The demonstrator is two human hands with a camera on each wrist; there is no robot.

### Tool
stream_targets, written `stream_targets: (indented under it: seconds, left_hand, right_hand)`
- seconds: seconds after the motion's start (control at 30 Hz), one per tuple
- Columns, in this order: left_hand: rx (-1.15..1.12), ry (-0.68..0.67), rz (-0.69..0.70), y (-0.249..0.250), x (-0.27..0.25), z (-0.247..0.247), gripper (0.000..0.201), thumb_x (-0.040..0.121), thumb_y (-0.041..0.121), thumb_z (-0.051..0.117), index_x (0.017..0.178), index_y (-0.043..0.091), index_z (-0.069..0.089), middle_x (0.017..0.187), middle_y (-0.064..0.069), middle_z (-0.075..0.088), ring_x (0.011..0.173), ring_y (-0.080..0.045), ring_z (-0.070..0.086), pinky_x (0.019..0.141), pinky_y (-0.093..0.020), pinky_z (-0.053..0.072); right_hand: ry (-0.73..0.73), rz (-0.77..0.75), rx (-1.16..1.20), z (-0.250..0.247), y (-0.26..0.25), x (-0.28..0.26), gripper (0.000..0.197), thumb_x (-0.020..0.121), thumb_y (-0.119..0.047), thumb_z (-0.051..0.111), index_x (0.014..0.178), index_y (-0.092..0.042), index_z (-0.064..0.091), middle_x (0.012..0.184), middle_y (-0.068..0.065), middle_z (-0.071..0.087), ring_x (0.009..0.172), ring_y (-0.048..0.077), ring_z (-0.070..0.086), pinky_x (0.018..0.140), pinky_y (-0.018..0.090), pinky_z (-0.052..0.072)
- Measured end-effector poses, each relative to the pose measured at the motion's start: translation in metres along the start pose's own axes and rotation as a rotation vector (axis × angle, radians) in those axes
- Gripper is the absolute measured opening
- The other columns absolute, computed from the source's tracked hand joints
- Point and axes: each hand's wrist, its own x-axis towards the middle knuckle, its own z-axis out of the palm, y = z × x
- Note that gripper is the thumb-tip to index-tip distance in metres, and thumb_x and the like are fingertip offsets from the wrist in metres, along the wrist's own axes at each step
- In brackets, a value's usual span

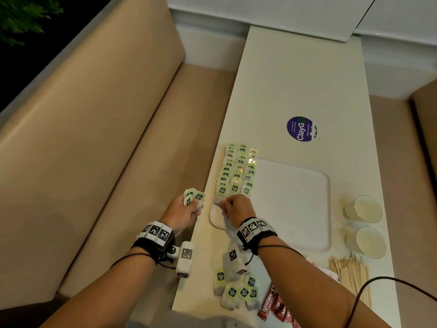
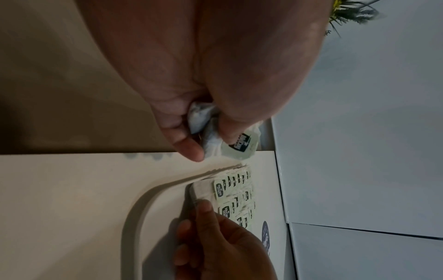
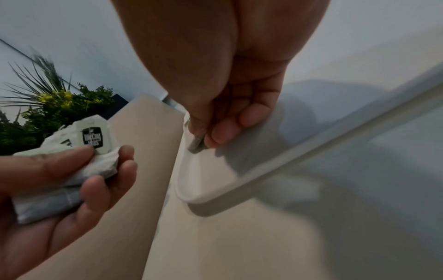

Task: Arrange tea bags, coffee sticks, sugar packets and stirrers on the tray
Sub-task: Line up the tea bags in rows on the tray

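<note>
Head view shows the left hand (image 1: 183, 213) curled round a small bunch of tea bags (image 1: 192, 196), held just off the table's left edge, while the right hand (image 1: 237, 209) pinches a single tea bag (image 3: 197, 144) down at the near left corner of the white tray (image 1: 295, 204). Three overlapping rows of tea bags (image 1: 236, 171) already fill the tray's left side; the rest of the tray is bare. More loose tea bags (image 1: 236, 291) lie on the table near the person, beside red coffee sticks (image 1: 274, 306) and a bundle of wooden stirrers (image 1: 352, 275); two glasses (image 1: 364, 224) stand to the right of the tray. The sugar packets are hard to make out. The bags look very light and soft, with thin paper pouches that crumple in the left palm, as the right wrist view shows, so a gentle pinch at the pouch's edge or the stiffer printed tag seems best. Squeezing the middle could probably tear the paper, and a careless nudge would likely disturb the neat rows.
</note>
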Motion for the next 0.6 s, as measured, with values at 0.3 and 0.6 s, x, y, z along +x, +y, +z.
stream_targets:
  seconds: [0.3, 0.6]
  left_hand:
    - [0.008, 0.002, 0.004, 0.000, -0.004, 0.000, 0.006, 0.099, 0.010, 0.062, 0.104, 0.011, 0.065, 0.091, -0.011, 0.070, 0.077, -0.017, 0.065, 0.061, -0.024, 0.054]
    - [0.137, 0.010, 0.038, -0.001, -0.004, 0.007, 0.007, 0.093, 0.016, 0.071, 0.094, 0.013, 0.066, 0.071, 0.003, 0.068, 0.057, -0.007, 0.057, 0.057, -0.025, 0.046]
  right_hand:
    - [0.014, 0.026, -0.033, -0.001, 0.001, 0.004, 0.047, 0.094, -0.036, 0.064, 0.054, -0.013, 0.067, 0.047, -0.005, 0.059, 0.052, 0.015, 0.059, 0.063, 0.027, 0.048]
    - [0.029, -0.010, 0.015, -0.008, 0.004, -0.010, 0.043, 0.093, -0.052, 0.062, 0.076, -0.012, 0.066, 0.070, 0.001, 0.070, 0.069, 0.020, 0.068, 0.072, 0.035, 0.056]
